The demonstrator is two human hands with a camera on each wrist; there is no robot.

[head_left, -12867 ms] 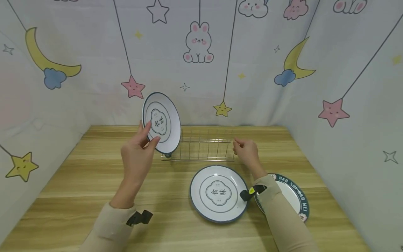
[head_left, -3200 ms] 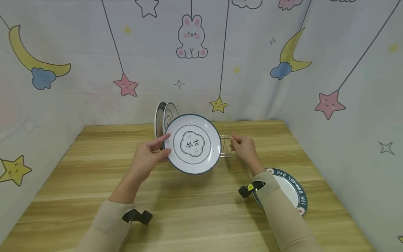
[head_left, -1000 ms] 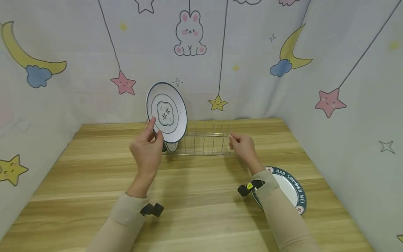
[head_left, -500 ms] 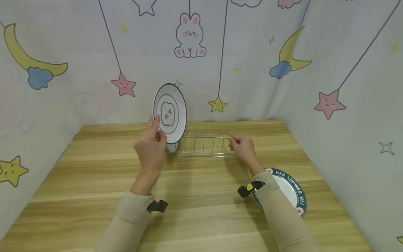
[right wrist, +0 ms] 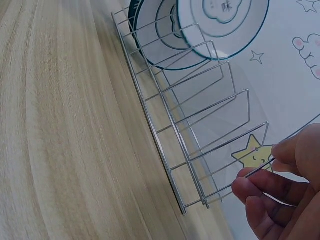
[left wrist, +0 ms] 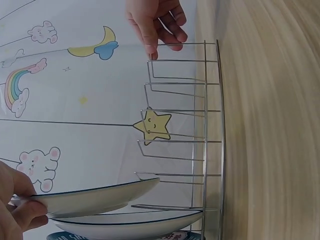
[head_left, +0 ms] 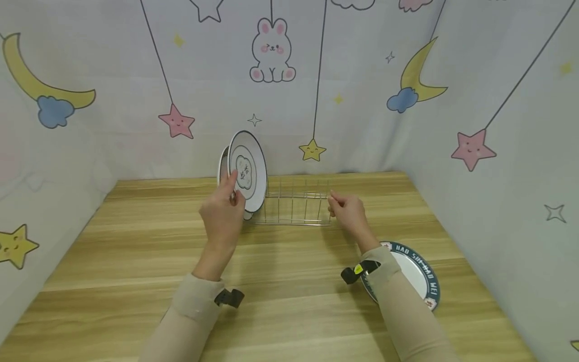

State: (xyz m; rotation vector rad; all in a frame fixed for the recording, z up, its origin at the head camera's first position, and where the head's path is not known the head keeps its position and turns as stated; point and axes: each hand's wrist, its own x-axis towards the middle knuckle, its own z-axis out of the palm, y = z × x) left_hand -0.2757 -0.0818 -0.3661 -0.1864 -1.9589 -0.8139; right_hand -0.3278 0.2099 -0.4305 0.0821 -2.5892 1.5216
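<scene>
My left hand (head_left: 221,213) pinches the left rim of a white plate with a thin blue edge (head_left: 254,168). The plate is held upright over the left end of a wire dish rack (head_left: 294,223), its lower edge close above the wires in the left wrist view. Beside it in the rack stand a second blue-edged plate (left wrist: 130,227) and a dark-green-patterned plate (left wrist: 65,236), mostly hidden behind it. At the rack's right end my right hand (head_left: 349,210) pinches the end wire between thumb and fingers, as the right wrist view shows.
A plate with a dark green lettered rim (head_left: 425,261) lies on the wooden table (head_left: 280,311) at the right, partly under the right forearm. A cartoon-printed curtain (head_left: 362,146) hangs behind the table and along both sides.
Over the last second my left hand turned the plate more edge-on and lowered it rightward toward the rack. It earlier lay on the table. My right hand stays on the rack.
</scene>
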